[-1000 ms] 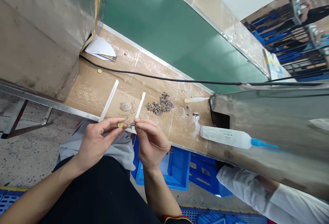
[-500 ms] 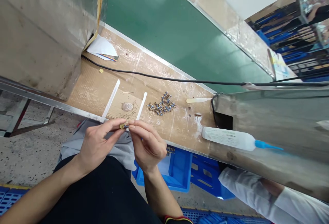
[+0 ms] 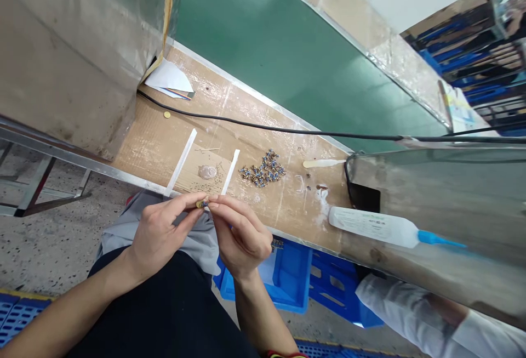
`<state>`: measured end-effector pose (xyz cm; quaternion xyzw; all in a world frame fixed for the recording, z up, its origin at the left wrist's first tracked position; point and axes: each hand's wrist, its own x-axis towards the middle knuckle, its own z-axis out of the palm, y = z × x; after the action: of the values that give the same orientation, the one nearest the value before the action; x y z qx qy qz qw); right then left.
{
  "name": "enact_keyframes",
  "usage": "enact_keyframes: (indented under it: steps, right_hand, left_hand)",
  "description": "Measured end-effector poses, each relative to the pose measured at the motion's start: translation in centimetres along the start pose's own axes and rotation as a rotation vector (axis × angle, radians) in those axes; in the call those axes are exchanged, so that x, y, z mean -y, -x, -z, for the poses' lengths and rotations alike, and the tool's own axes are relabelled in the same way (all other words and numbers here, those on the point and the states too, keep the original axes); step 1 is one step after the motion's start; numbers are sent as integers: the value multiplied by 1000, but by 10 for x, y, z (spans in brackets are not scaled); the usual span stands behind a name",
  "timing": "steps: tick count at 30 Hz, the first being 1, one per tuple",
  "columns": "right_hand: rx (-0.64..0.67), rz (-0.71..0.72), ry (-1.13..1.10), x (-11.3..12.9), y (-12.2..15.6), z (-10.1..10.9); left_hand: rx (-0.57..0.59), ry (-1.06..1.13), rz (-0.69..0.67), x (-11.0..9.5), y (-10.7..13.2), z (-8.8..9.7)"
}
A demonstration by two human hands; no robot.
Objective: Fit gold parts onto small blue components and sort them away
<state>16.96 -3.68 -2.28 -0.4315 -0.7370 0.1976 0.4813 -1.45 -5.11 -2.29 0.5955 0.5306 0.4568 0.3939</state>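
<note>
Both my hands meet at the table's front edge around a small brass-coloured part with a blue section (image 3: 201,204). My left hand (image 3: 160,232) pinches its brass end between thumb and forefinger. At the other end, the fingertips of my right hand (image 3: 242,234) are closed on the blue section; fine detail there is too small to make out. Just beyond my hands lies a cardboard piece (image 3: 189,174) with a clear blob (image 3: 207,171) and many tiny specks on it. To its right is a loose pile of small brass-and-blue parts (image 3: 263,170).
A black cable (image 3: 263,125) crosses the table. A white bottle with a blue nozzle (image 3: 373,226) lies at the right, near a pale flat stick (image 3: 324,163). A blue bin (image 3: 293,276) sits below the edge; another person's sleeve (image 3: 394,303) is at lower right.
The view has shifted slightly, so everything appears a little further right. Both hands keep their pinch on the small part, which looks slightly turned.
</note>
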Motion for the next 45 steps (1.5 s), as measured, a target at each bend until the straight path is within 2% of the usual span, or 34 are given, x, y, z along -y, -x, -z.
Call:
enact_keyframes:
  steps: [6,11,19,25,32,39,45]
  right_hand:
    - [33,77,55,3,-1,2]
    - [43,132,80,6,-1,4]
    - [53,196,134,9,0,8]
    - [52,190,138,7,1,8]
    - [-39,279,206,9,9,5]
    - [49,323,251,6,22,13]
    - [98,303,214,2,30,18]
  left_hand:
    - [-46,-201,-224,-3,0,1]
    - [-33,-339,-287,-9,0,4]
    - [-13,-386,-274,-18,5,2]
    - [15,-373,-220,-21,5,1]
    - [33,-274,-181,-28,4,5]
    - [-4,-176,-132,-31,-1,7]
    - [-3,-149,-106,-33,-1,7]
